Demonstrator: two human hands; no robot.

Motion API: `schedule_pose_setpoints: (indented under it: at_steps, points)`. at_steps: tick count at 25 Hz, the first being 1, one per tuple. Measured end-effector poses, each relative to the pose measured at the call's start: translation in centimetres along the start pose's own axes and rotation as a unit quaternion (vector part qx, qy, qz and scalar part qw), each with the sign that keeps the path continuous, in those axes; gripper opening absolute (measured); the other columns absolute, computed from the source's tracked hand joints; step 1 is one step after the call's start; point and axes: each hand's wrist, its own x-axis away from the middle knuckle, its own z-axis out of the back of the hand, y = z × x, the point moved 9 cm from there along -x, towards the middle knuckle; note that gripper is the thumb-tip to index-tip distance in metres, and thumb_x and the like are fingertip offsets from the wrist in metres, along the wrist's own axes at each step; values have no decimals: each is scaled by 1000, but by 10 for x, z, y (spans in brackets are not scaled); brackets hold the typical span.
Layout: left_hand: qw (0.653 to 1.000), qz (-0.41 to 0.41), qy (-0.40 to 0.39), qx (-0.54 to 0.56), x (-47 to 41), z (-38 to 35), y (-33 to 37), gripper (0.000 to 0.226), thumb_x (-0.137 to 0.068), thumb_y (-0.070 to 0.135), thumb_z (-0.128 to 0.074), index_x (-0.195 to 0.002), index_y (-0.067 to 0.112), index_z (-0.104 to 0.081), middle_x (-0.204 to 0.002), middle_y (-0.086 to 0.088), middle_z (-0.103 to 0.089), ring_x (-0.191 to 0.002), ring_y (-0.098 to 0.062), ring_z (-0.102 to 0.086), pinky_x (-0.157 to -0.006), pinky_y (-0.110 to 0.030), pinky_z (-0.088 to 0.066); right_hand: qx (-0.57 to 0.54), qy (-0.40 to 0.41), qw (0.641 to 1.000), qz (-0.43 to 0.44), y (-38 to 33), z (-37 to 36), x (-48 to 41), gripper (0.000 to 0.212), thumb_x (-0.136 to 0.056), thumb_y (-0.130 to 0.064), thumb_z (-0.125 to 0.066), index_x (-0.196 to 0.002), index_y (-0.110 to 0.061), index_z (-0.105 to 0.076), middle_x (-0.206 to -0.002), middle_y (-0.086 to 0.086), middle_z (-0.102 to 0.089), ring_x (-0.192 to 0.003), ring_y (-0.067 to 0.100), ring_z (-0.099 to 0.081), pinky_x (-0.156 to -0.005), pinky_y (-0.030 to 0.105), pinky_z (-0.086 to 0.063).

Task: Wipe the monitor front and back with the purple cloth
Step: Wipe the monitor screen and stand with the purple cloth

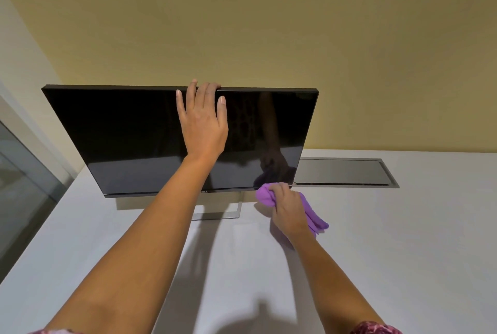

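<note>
A black monitor (129, 134) with a dark screen stands on a grey frame stand (236, 212) on the white desk. My left hand (203, 121) lies over the top middle of the screen, its middle fingers hooked over the top edge. My right hand (286, 207) grips the bunched purple cloth (312, 215) at the bottom edge of the monitor, near its right corner. The cloth's tail hangs out to the right of my wrist. The back of the monitor is hidden.
The white desk (403, 253) spreads to the front and right. A grey cable hatch (341, 172) is set flush in it behind the monitor's right side. A yellow wall (242, 24) rises close behind. A glass partition (24, 185) stands at the left.
</note>
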Motion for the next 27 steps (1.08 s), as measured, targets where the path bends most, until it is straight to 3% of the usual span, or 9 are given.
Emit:
schedule_pose_setpoints:
  at_steps: [3, 5, 7, 9, 11, 15, 18, 24, 27]
  points:
    - [1000, -9, 0, 1, 0, 0, 1, 42, -99, 31, -27, -129, 15, -52, -132, -1, -53, -139, -20, -29, -117, -39, -3, 99, 29, 991, 80, -18, 1, 4, 43, -93, -36, -51, -131, -20, -41, -128, -2, -46, -114, 18, -46, -100, 26, -37]
    - [1000, -11, 1, -1, 0, 0, 1, 42, -99, 31, -27, -129, 15, -52, -132, -2, -53, -138, -21, -30, -117, -39, -3, 117, 39, 987, 103, -21, 7, 8, 42, -94, -34, -50, -132, -19, -40, -130, -1, -45, -116, 18, -44, -100, 25, -35]
    - [1000, -12, 0, -4, 0, 0, 0, 42, -99, 31, -27, -129, 15, -52, -132, -1, -53, -138, -20, -32, -117, -39, -5, 23, 72, 995, 65, -16, 21, 12, 37, -93, -21, -55, -128, -18, -46, -126, -1, -49, -115, 19, -47, -98, 28, -36]
    - [1000, -20, 1, -14, 0, 1, -2, 42, -100, 30, -28, -130, 16, -52, -133, 0, -54, -137, -19, -33, -116, -39, -7, -119, 187, 975, 1, 0, 42, 14, 40, -87, -3, -54, -124, -18, -52, -121, 2, -53, -113, 22, -50, -96, 34, -40]
    - [999, -32, 0, -20, 0, 2, -4, 40, -100, 29, -29, -130, 18, -52, -133, 2, -54, -136, -18, -35, -116, -39, -9, -140, 228, 963, -21, 4, 45, 16, 40, -85, 1, -52, -122, -15, -54, -121, 6, -53, -113, 24, -49, -96, 37, -41]
    - [999, -47, -2, -23, 0, 4, -5, 39, -100, 29, -31, -131, 20, -52, -133, 3, -54, -134, -16, -37, -115, -37, -9, -49, 118, 989, 69, -39, 17, 11, 34, -89, 2, -51, -121, -8, -55, -122, 10, -54, -113, 27, -50, -97, 37, -39]
    - [997, -68, -9, -27, 0, 5, -9, 39, -100, 28, -32, -133, 21, -51, -134, 4, -54, -134, -15, -37, -113, -35, -8, 48, -29, 998, -3, -44, -6, 0, 30, -96, -11, -51, -126, -8, -50, -126, 7, -53, -117, 21, -49, -101, 28, -34]
    - [996, -80, -18, -17, -2, 6, -12, 39, -99, 27, -32, -133, 22, -51, -135, 6, -54, -134, -15, -38, -112, -35, -10, 72, 67, 995, 36, -41, 4, 14, 34, -86, -15, -66, -118, -15, -55, -120, 5, -58, -109, 24, -52, -96, 30, -39]
    - [996, -88, -28, -11, -2, 7, -11, 40, -99, 27, -31, -134, 22, -50, -136, 5, -53, -134, -15, -37, -111, -34, -9, 120, 54, 991, 34, -43, 3, 16, 36, -90, -27, -60, -123, -20, -47, -124, 1, -52, -110, 19, -48, -96, 27, -38]
